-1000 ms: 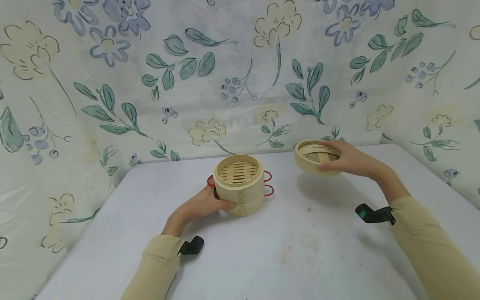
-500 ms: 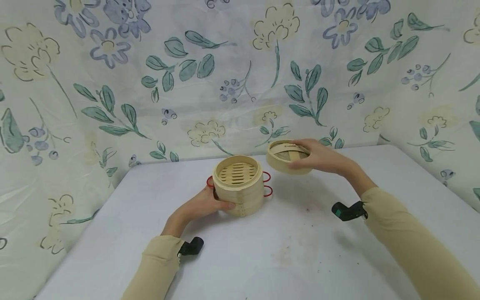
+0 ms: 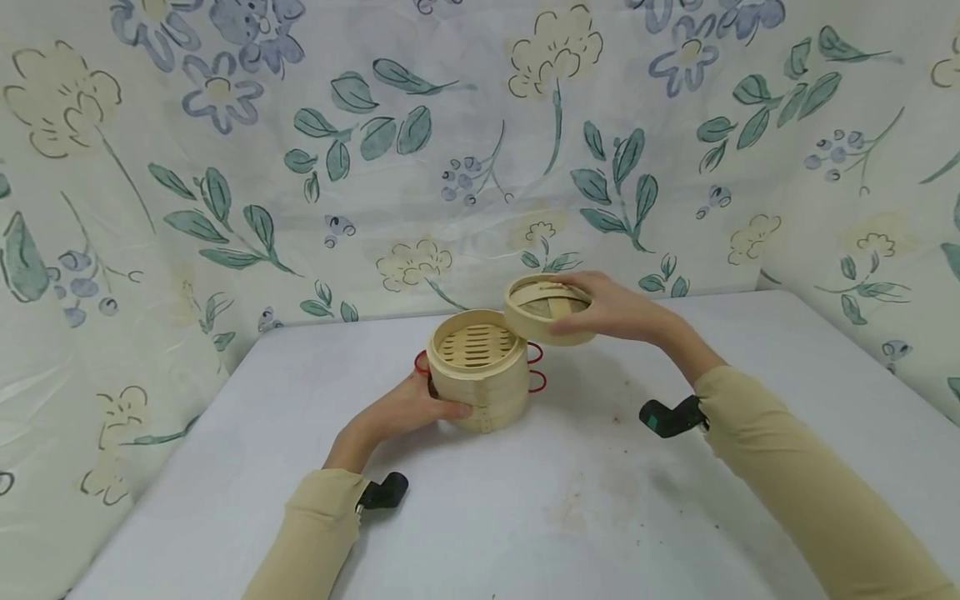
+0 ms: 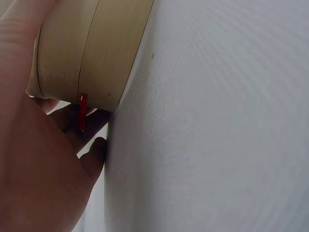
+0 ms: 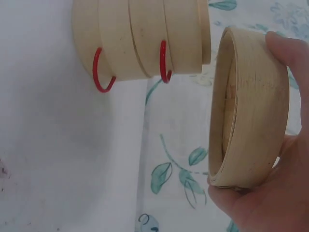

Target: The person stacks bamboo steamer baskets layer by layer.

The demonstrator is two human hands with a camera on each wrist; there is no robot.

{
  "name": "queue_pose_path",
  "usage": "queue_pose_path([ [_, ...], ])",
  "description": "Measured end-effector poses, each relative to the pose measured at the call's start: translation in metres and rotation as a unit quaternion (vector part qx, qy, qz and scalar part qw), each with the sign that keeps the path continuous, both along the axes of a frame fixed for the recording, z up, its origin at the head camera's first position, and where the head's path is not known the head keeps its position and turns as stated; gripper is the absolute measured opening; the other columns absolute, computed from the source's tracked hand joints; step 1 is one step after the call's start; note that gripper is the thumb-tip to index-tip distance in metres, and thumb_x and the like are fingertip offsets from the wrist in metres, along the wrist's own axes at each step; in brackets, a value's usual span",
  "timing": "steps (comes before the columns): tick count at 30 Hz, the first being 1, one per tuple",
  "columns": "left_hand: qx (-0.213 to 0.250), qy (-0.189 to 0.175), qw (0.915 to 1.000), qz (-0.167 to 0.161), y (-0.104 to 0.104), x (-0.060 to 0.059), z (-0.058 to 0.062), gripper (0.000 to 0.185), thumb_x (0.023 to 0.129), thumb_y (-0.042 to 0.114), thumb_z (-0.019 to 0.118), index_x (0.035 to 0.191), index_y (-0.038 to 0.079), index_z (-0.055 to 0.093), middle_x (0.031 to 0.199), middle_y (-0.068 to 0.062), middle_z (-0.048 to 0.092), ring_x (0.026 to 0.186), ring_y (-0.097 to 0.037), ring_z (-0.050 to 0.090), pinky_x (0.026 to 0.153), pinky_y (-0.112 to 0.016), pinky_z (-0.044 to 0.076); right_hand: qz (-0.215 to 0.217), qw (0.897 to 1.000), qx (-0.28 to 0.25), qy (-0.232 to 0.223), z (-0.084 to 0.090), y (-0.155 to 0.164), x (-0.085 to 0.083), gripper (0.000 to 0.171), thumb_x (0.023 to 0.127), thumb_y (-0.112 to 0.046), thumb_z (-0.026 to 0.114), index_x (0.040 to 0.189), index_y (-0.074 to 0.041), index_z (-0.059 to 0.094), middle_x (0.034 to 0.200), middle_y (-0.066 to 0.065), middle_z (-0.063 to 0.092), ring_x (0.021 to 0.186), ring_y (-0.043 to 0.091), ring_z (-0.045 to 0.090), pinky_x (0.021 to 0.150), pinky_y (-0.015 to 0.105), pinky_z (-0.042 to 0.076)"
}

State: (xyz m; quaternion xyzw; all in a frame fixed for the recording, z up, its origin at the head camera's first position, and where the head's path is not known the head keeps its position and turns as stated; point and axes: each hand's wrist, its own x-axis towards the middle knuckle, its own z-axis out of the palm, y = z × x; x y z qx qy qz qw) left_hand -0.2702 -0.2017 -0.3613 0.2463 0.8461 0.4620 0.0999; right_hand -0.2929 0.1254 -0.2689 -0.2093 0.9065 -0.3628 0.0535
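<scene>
A round bamboo steamer (image 3: 495,387) of stacked tiers stands on the white table, its slatted top tier uncovered. Red loop handles (image 5: 164,63) stick out from its sides. My left hand (image 3: 416,407) holds it at the left, thumb across the front; the left wrist view shows fingers behind a red loop. The bamboo lid (image 3: 536,307) is in my right hand (image 3: 618,310), gripped by its rim with thumb and fingers on opposite sides. It hangs slightly tilted just right of the steamer's top edge. In the right wrist view, a narrow gap separates the lid (image 5: 258,106) from the steamer.
The white table (image 3: 570,517) has small reddish stains and specks right of centre. A flower-print cloth (image 3: 465,125) rises behind the table and along both sides. Each wrist carries a small black camera (image 3: 667,417).
My right hand has carried the lid leftward, from well right of the steamer to beside its top edge. My left hand and the steamer have stayed put.
</scene>
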Motion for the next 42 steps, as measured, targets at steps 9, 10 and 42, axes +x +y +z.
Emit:
queue_pose_path([
  [9,-0.006,-0.004,1.0000,0.000,-0.002,0.000,-0.002,0.091,0.078,0.024,0.082,0.151,0.020,0.027,0.150,-0.005,0.041,0.140,-0.024,0.034,0.119,-0.051,0.021,0.005,0.999,0.040,-0.001,0.006,-0.023,0.003,0.088,0.080,-0.051,0.073,0.153,-0.017,0.036,0.157,0.016,0.024,0.136,0.035,0.033,0.107,0.059,0.035],
  [10,-0.006,-0.005,1.0000,-0.001,-0.002,0.000,-0.002,0.091,0.078,0.024,0.082,0.150,0.020,0.027,0.149,-0.005,0.041,0.140,-0.024,0.034,0.119,-0.051,0.021,0.006,0.999,0.043,0.000,0.007,-0.025,0.004,0.088,0.079,-0.051,0.073,0.153,-0.018,0.037,0.157,0.016,0.024,0.136,0.035,0.034,0.107,0.059,0.035],
  [42,-0.006,-0.037,0.9992,0.013,-0.003,-0.001,-0.001,0.089,0.078,0.029,0.083,0.147,0.024,0.026,0.146,-0.003,0.044,0.138,-0.023,0.037,0.117,-0.051,0.024,0.018,0.997,0.057,0.043,0.009,-0.102,0.015,0.090,0.074,-0.054,0.077,0.151,-0.022,0.041,0.145,0.015,0.035,0.120,0.028,0.046,0.098,0.049,0.046],
])
